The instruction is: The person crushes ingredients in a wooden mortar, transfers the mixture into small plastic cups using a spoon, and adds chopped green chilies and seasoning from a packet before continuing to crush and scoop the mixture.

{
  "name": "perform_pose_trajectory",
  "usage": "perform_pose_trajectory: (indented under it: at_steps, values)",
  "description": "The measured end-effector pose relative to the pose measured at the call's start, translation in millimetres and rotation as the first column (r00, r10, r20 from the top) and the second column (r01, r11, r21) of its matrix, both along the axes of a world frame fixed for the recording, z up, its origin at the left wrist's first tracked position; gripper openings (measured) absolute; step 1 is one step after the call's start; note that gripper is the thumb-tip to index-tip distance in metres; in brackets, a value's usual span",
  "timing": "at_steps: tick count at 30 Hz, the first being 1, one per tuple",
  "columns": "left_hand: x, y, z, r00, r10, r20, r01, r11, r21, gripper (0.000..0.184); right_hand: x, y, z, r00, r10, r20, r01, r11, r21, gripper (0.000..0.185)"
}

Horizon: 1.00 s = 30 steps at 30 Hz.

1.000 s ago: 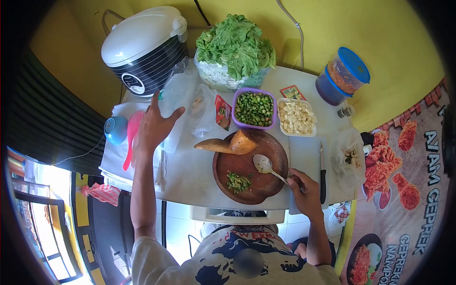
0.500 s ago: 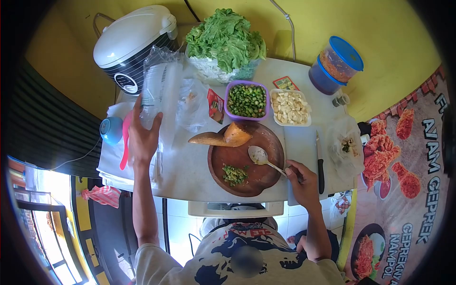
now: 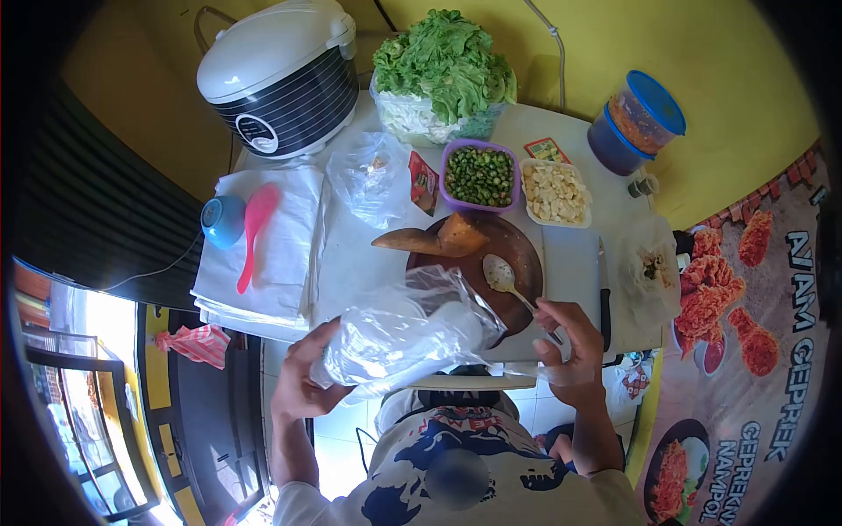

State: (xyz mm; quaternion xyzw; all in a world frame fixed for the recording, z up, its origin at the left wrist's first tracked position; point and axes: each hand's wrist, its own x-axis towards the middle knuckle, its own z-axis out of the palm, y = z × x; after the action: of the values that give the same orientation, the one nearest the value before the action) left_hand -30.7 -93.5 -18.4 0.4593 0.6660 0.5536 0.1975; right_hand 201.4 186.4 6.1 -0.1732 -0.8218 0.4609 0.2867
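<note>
My left hand (image 3: 307, 377) is closed on a clear plastic bag of stacked clear cups (image 3: 395, 342), held low over the table's front edge. The bag hides the near left part of a round wooden mortar (image 3: 526, 259). A metal spoon (image 3: 500, 273) lies in the mortar, its handle over the rim. My right hand (image 3: 574, 351) is around the handle's end, thumb and forefinger apart. The bag's loose edge reaches close to that thumb. A wooden pestle (image 3: 417, 241) with a thick orange-brown head rests across the mortar's far side.
Behind the mortar stand a purple tub of chopped green chillies (image 3: 480, 175), a tub of garlic cloves (image 3: 557, 193) and a box of lettuce (image 3: 443, 74). A knife (image 3: 605, 307) lies right. At left are a rice cooker (image 3: 281, 79), white sheets (image 3: 272, 307) and a pink rice paddle (image 3: 254, 228).
My left hand has brought the bag of cups from beside the rice cooker toward me, in front of the mortar. My right thumb and forefinger have spread around the spoon handle.
</note>
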Motion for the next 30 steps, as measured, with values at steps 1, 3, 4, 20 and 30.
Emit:
perform_pose_trajectory:
  at_steps: [1, 3, 4, 20, 30]
  values:
    - [4, 2, 4, 0.997, -0.072, -0.026, 0.072, 0.997, 0.001, 0.080, -2, -3, 4, 0.996, 0.073, -0.045, -0.071, 0.996, 0.044, 0.041]
    - [10, 9, 10, 0.990, -0.137, -0.019, 0.136, 0.990, -0.029, 0.080, -1, -10, 11, 0.967, 0.217, -0.130, -0.224, 0.974, -0.040, 0.048]
    - [12, 10, 11, 0.978, -0.208, -0.006, 0.207, 0.976, -0.061, 0.081, -3, -15, 14, 0.968, 0.218, -0.122, -0.225, 0.973, -0.050, 0.048]
    - [29, 60, 14, 0.776, -0.417, 0.473, 0.488, 0.872, -0.032, 0.099, -12, -55, -13, 0.845, 0.469, -0.258, -0.445, 0.883, 0.149, 0.026]
    - [25, 68, -10, 0.718, -0.451, 0.531, 0.502, 0.863, 0.055, 0.099, -3, -29, 2, 0.767, 0.626, -0.143, -0.639, 0.767, -0.066, 0.011]
